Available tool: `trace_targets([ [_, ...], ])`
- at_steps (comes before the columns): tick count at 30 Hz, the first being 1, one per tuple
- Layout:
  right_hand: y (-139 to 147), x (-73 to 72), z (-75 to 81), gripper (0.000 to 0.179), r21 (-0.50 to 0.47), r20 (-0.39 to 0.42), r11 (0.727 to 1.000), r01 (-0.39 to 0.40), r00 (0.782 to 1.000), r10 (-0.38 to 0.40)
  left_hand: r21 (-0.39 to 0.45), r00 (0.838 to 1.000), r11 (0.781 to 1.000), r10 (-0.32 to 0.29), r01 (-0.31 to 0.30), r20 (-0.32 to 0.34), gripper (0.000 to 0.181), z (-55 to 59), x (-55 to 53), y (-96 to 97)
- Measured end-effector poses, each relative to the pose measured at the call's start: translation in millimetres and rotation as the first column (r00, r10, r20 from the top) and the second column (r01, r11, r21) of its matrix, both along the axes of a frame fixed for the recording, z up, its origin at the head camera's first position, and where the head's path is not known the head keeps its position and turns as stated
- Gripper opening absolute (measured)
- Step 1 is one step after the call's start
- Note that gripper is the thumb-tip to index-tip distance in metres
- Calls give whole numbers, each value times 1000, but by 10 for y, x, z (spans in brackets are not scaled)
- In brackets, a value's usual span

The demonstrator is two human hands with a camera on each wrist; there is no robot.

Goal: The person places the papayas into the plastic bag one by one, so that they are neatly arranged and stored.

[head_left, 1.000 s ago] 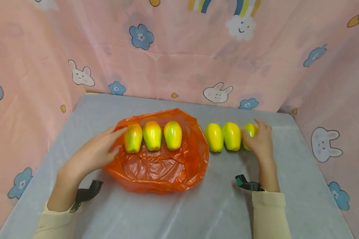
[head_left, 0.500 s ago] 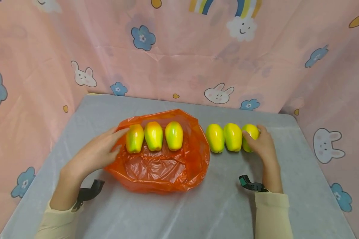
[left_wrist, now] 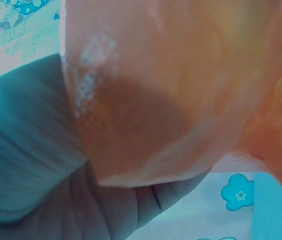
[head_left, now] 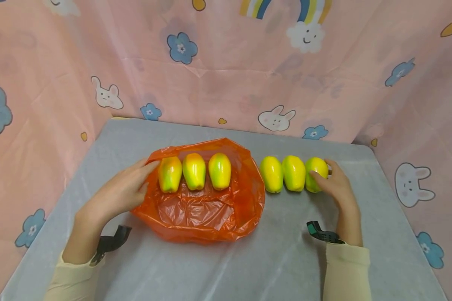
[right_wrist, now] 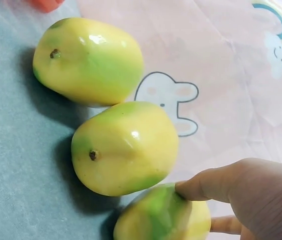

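My left hand rests at the left rim of an orange plastic bag, thumb and fingers spread apart. In the left wrist view the bag's thin film covers part of the hand. Three glossy yellow-green papayas stand side by side over the bag's mouth, the middle one orange at its top. To the right of the bag my right hand holds the rightmost papaya of another row, its thumb on the near side and fingers around the far side, partly hidden.
Two more papayas, one near the bag's right rim and one beside the held fruit, stand on the grey table. A pink patterned curtain closes off the back and sides.
My right hand has shifted right and toward me, uncovering more of the rightmost papaya. That papaya stays at the end of its row. My left hand and the bag have hardly moved.
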State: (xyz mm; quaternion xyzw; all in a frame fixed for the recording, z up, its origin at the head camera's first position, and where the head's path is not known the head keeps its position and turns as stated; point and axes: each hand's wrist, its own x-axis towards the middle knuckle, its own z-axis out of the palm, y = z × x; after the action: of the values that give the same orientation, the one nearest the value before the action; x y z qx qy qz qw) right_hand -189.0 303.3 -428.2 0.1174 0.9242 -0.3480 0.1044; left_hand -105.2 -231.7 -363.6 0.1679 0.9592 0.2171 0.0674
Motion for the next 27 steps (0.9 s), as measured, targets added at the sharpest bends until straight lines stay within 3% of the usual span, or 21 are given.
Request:
trace_targets([
  [14,39,47,-5,94,1,5,998,58,998,-58,-3,1000,1000,-1,1,-9,66,13,3,11],
  [27,-16,58,94,93,-7,-83,996,90,992,-90,1,1000,1000,10,-10,9,66,23,7,8],
])
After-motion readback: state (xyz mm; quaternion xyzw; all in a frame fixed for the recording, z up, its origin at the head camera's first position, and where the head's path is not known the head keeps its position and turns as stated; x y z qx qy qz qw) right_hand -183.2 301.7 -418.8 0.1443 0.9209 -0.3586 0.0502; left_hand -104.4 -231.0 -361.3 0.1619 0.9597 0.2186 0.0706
